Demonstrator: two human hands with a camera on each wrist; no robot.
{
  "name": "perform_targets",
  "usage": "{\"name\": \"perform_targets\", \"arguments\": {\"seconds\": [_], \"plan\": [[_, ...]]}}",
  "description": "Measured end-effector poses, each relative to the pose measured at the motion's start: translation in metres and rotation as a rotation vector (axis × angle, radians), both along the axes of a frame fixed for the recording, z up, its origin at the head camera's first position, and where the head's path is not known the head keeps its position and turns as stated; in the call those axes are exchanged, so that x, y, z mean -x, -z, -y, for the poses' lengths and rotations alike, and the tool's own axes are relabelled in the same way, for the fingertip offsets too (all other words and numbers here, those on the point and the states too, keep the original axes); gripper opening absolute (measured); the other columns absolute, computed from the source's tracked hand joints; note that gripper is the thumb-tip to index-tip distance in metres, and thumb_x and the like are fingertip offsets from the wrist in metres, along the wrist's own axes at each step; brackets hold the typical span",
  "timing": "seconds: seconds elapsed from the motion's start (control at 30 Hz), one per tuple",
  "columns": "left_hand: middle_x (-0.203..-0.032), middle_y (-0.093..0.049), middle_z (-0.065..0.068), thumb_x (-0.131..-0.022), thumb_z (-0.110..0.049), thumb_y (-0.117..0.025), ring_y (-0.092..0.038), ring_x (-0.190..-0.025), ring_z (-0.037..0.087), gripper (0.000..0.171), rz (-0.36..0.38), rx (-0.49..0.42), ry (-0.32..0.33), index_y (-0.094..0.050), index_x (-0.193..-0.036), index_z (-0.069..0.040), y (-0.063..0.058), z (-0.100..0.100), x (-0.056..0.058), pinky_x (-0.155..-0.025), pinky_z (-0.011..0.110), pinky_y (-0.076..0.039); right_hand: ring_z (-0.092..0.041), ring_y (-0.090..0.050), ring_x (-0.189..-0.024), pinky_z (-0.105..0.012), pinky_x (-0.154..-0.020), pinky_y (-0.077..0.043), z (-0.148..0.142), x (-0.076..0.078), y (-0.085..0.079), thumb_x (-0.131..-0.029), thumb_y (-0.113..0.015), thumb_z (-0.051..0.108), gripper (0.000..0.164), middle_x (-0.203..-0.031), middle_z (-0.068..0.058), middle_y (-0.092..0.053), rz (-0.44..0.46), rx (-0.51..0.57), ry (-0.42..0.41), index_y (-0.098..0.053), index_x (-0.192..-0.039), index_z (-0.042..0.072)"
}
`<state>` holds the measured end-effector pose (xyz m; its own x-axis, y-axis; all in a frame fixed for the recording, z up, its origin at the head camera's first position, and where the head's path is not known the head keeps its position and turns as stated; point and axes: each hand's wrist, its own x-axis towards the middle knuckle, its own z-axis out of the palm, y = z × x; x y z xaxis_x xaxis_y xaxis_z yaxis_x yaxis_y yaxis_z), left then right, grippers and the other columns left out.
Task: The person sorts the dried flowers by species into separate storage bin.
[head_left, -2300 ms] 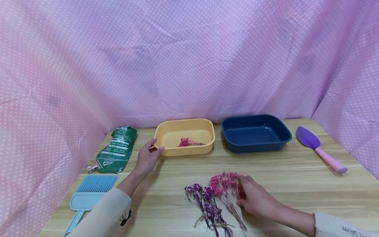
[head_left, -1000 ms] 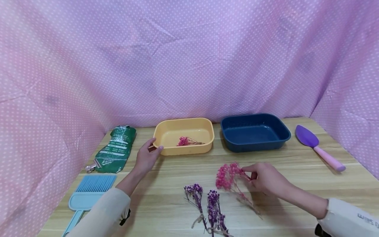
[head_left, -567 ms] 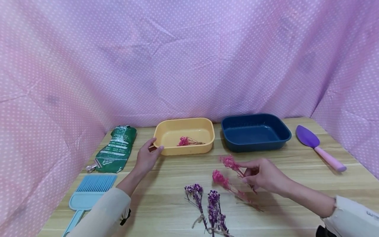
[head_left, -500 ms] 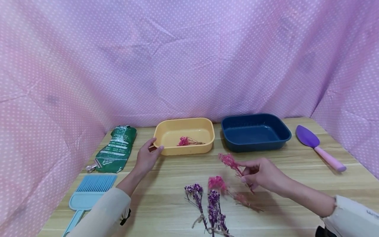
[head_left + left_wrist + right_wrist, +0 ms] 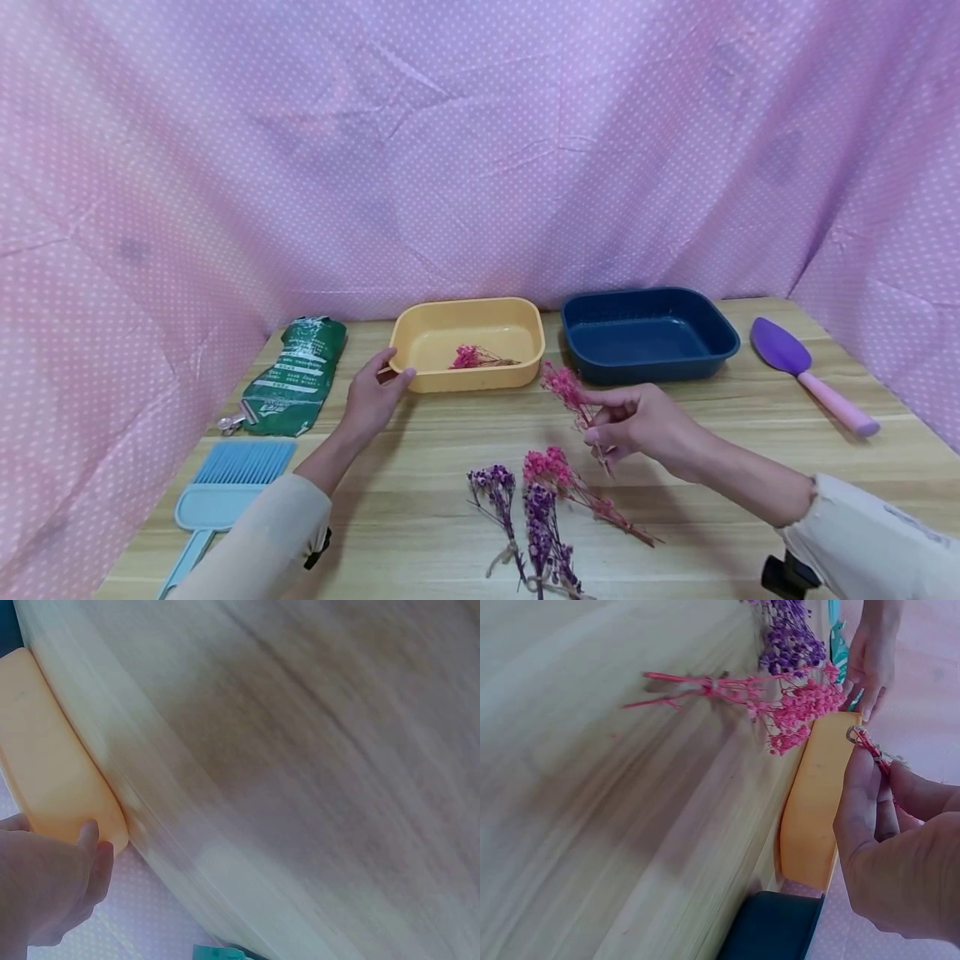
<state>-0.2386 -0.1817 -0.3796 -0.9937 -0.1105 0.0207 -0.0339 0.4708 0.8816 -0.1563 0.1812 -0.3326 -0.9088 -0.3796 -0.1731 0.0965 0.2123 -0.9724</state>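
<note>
My right hand (image 5: 652, 429) pinches a small bunch of pink dried flowers (image 5: 564, 390) by its stems, raised over the table in front of the two trays. In the right wrist view its tied stem ends (image 5: 866, 741) show between thumb and fingers. At the left corner of the yellow tray (image 5: 480, 382), my left hand (image 5: 372, 402) holds the rim with thumb and fingers. Another pink sprig (image 5: 471, 357) lies inside that tray. A second pink bunch (image 5: 551, 467) rests on the table beside purple dried flowers (image 5: 542, 517), tied with twine.
A dark blue tray (image 5: 652, 367) stands right of the yellow one. Farther right lies a purple spatula (image 5: 780, 348) with a pink handle. On the left are a green packet (image 5: 296, 379) with a metal clip (image 5: 238, 418) and a light blue brush (image 5: 217, 508). Pink dotted cloth (image 5: 480, 167) hangs behind.
My right hand has lifted one pink bunch away from the other and carried it forward and left, toward the trays. The other bunch has dropped back onto the table. My left hand stays put.
</note>
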Motion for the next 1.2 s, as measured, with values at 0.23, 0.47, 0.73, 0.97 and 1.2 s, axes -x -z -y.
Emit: {"name": "perform_targets", "arguments": {"seconds": [0.23, 0.47, 0.73, 0.97, 1.2], "plan": [[-0.147, -0.040, 0.017, -0.096, -0.020, -0.060, -0.048, -0.127, 0.033, 0.059, 0.007, -0.010, -0.007, -0.034, -0.148, -0.004, 0.000, 0.000, 0.001, -0.098, 0.038, -0.049, -0.020, -0.067, -0.075, -0.040, -0.069, -0.060, 0.016, 0.018, -0.003, -0.087, -0.069, 0.003, 0.061, -0.085, -0.013, -0.068, -0.028, 0.018, 0.010, -0.043, -0.141, -0.005], [-0.145, -0.042, 0.019, -0.096, -0.020, -0.061, -0.049, -0.126, 0.033, 0.060, -0.006, -0.021, 0.002, -0.036, -0.147, -0.003, 0.000, -0.001, 0.001, -0.097, 0.038, -0.050, -0.019, -0.068, -0.075, -0.039, -0.069, -0.060, 0.033, 0.044, -0.005, -0.087, -0.068, 0.000, 0.056, -0.084, -0.010, -0.067, -0.042, 0.048, 0.038, -0.047, -0.139, -0.003], [-0.146, -0.041, 0.018, -0.096, -0.020, -0.061, -0.049, -0.126, 0.032, 0.059, -0.001, -0.006, -0.007, -0.036, -0.147, -0.003, -0.001, -0.003, 0.002, -0.097, 0.037, -0.050, -0.023, -0.069, -0.080, -0.040, -0.072, -0.060, 0.049, 0.071, -0.014, -0.089, -0.066, 0.000, 0.055, -0.088, -0.011, -0.066, -0.048, 0.067, 0.042, -0.047, -0.140, 0.000], [-0.145, -0.041, 0.019, -0.095, -0.019, -0.062, -0.049, -0.126, 0.033, 0.059, -0.014, -0.004, 0.003, -0.037, -0.146, -0.002, -0.001, -0.001, 0.003, -0.097, 0.037, -0.050, -0.021, -0.068, -0.074, -0.042, -0.074, -0.060, 0.065, 0.090, -0.025, -0.089, -0.065, -0.001, 0.057, -0.086, -0.012, -0.067, -0.063, 0.094, 0.071, -0.045, -0.142, 0.006], [-0.145, -0.041, 0.019, -0.096, -0.019, -0.061, -0.049, -0.126, 0.033, 0.059, -0.009, -0.006, 0.005, -0.036, -0.146, -0.002, -0.001, 0.000, 0.001, -0.097, 0.037, -0.050, -0.026, -0.068, -0.077, -0.038, -0.074, -0.060, 0.080, 0.111, -0.034, -0.089, -0.065, 0.001, 0.058, -0.080, -0.007, -0.068, -0.081, 0.079, 0.108, -0.045, -0.143, 0.007]]}}
